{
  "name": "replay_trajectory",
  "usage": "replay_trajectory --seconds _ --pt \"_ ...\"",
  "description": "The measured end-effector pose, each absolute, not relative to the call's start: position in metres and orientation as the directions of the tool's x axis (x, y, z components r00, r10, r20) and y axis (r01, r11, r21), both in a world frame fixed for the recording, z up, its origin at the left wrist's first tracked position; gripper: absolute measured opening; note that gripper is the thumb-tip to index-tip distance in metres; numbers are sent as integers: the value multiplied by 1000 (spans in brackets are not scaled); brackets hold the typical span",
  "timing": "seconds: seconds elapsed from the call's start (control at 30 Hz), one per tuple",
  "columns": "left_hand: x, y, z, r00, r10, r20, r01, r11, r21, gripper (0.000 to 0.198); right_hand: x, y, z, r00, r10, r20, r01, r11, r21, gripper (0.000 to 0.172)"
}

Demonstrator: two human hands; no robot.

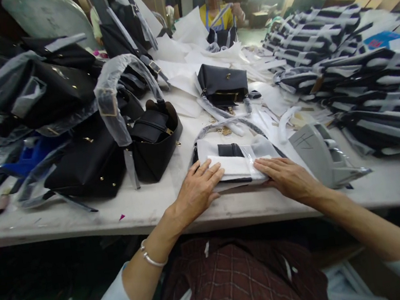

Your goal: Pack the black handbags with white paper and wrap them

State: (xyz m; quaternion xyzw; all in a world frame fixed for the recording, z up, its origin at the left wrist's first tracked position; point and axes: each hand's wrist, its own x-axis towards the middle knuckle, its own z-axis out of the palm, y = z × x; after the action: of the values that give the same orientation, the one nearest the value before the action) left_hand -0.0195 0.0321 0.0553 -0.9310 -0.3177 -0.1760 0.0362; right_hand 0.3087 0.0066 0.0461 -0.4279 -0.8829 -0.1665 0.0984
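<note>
A black handbag (255,179) lies flat on the table in front of me, largely covered by white wrapping (229,166) with a clear plastic strip across it. Its strap, in clear film, arches away behind it. On the near left corner, my left hand (198,185) has its fingers over the wrapping and its thumb low at the front edge. The opposite corner is gripped by my right hand (287,177), fingers together on top and thumb tucked below. Both hands touch the bag. Right of it stands a grey tape dispenser (314,152) with dark markings.
Black handbags (159,148) crowd the left side, some with film-wrapped straps. Another black bag (223,85) sits farther back among paper scraps. Wrapped black bags (379,82) are stacked at right. A co-worker (217,17) in yellow handles a bag across the table.
</note>
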Motion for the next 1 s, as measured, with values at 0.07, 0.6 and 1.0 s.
replay_trajectory --seconds 0.07,0.6,1.0 --pt "-19 33 46 732 569 375 595 -802 56 69 295 2 57 -571 758 316 821 538 192 50" --pt "-18 50 25 693 509 510 578 -816 29 31 200 17 21 -502 735 456 821 571 -17 49" --pt "-21 43 1 661 479 578 659 -739 -142 42 187 14 5 -436 659 613 854 518 51 40"
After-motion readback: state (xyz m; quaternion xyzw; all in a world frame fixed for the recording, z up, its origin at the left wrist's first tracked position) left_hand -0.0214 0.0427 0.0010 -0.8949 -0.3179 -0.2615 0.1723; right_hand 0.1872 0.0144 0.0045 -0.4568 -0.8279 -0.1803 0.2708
